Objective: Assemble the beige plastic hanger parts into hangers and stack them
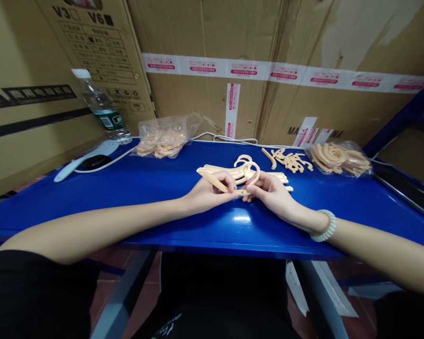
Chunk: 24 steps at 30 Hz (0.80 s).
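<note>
Over the middle of the blue table (144,188), my two hands meet at the fingertips. My left hand (212,192) is closed on a long beige plastic hanger arm (212,179), which slants up to the left. Pinched in my right hand (275,195) is a curved beige hanger hook (257,170), its open loop pointing up. The lower ends of hook and arm come together between my fingers; whether they are joined I cannot tell. Just behind my hands lie more hanger arms (280,177), partly hidden, and another loose hook (243,158).
Small beige pieces (292,160) lie in a heap behind my right hand. Clear bags of beige parts stand at the left (162,141) and right (339,157). A water bottle (108,113), hairbrush (88,156), white cable (229,140) and dark phone-like slab (406,190) edge the table; cardboard (205,99) walls the back.
</note>
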Each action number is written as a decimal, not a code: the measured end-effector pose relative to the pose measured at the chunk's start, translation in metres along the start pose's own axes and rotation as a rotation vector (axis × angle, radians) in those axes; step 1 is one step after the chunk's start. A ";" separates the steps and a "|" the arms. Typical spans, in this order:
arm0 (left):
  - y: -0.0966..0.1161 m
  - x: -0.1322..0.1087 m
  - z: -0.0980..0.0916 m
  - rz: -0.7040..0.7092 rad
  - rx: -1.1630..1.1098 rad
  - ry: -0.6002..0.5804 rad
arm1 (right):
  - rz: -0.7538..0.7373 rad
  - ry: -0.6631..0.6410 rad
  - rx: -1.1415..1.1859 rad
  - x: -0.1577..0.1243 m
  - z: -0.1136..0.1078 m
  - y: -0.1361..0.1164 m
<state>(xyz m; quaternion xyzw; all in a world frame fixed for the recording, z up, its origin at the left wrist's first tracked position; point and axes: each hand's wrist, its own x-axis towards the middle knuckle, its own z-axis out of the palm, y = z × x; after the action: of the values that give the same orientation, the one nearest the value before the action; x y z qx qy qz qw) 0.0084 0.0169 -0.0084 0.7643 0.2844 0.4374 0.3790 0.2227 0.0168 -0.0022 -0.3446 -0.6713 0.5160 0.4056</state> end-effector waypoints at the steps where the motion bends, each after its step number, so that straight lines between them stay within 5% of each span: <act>1: 0.001 0.000 0.000 -0.047 -0.008 0.011 | -0.008 -0.001 -0.011 0.000 0.000 0.000; 10: 0.002 0.001 0.001 -0.135 -0.015 0.068 | -0.053 -0.008 -0.102 -0.002 0.001 -0.006; 15: -0.007 0.003 0.002 -0.204 -0.256 0.084 | -0.108 -0.014 -0.171 -0.001 -0.001 -0.003; 24: -0.005 0.005 0.004 -0.269 -0.371 -0.040 | -0.039 -0.093 -0.077 -0.002 -0.001 -0.005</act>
<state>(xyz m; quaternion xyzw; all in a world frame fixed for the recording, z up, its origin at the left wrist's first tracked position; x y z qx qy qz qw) 0.0131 0.0222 -0.0119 0.6450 0.2910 0.4125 0.5736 0.2240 0.0143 0.0024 -0.3223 -0.7153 0.4972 0.3706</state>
